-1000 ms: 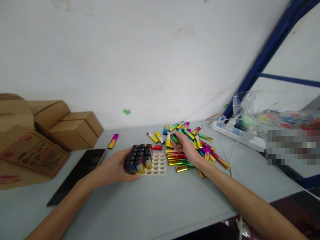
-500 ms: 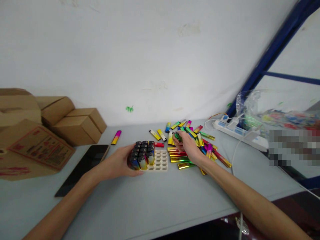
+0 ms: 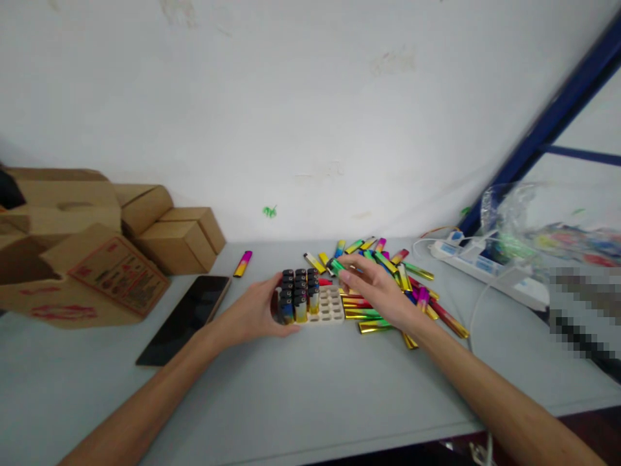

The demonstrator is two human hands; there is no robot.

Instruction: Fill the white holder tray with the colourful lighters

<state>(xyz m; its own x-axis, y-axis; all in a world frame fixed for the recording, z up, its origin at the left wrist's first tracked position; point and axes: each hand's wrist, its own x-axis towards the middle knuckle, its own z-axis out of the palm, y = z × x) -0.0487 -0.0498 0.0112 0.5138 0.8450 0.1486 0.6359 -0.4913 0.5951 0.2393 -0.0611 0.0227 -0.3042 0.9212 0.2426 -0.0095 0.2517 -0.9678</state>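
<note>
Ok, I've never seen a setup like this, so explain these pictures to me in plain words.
There's no machine: these are a person's own bare hands, seen from one camera worn on the head, looking forward and down. The left hand curls around the left end of a pale tray, where black-topped lighters stand upright. The right hand holds a green lighter. On the grey table, a colourful pile lies to the right; a dark flat device and cardboard boxes sit to the left.
</note>
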